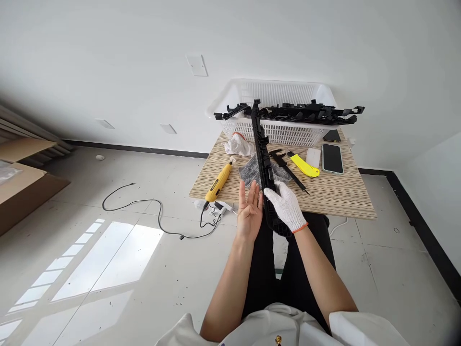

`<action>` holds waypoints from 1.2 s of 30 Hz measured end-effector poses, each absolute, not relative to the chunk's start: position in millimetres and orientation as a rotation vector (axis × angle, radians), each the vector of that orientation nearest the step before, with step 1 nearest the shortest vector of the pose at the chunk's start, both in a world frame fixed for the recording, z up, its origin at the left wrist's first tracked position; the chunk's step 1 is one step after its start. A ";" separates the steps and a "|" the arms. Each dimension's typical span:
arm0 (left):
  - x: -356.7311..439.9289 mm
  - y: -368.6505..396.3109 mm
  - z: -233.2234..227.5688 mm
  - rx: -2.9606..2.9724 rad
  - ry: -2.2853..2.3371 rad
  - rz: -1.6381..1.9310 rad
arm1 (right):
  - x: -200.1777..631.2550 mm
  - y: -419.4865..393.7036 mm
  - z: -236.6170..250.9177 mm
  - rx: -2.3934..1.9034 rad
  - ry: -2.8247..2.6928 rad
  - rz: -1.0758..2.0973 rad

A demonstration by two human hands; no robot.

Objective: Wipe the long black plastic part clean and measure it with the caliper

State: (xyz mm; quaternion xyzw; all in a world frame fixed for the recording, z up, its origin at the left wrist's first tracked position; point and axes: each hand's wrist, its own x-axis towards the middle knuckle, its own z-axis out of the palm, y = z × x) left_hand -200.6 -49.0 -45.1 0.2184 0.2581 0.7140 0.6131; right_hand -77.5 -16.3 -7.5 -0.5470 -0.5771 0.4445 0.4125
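A white knit glove with an orange cuff covers my right hand (286, 206), which is closed around the lower part of a long black plastic trim piece (264, 163). The piece stands tilted, its far end reaching up in front of the basket. Just left of it, my left hand (249, 214) is bare and palm up, fingers stretched out and thumb bent across the palm; it appears to hold nothing. Behind the trim piece lies a crumpled grey cloth (250, 172). Black calipers (288, 169) and a yellow utility knife (304, 165) rest to its right.
A white plastic basket (295, 133) on the small wooden table (338, 204) bears several black plastic pieces (309, 113). Also on the table are a yellow rotary tool (219, 183), a white glove (238, 145) and a phone (332, 158). A black cable (160, 218) crosses the floor.
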 end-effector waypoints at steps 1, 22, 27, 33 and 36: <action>-200.2 -49.1 -45.8 0.504 0.630 1.651 | -77.4 -16.3 -7.2 -1.381 -1.453 1.116; -198.7 -49.5 -41.1 0.263 0.695 1.657 | -78.4 -18.5 -3.4 -1.418 -1.496 1.071; -199.1 -50.1 -42.6 0.291 0.707 1.655 | -78.2 -18.7 -4.1 -1.419 -1.479 1.087; -199.8 -51.5 -46.0 0.350 0.692 1.669 | -78.6 -19.3 -3.0 -1.439 -1.460 1.094; -200.4 -51.2 -45.9 0.328 0.708 1.671 | -78.8 -19.5 -2.5 -1.444 -1.452 1.104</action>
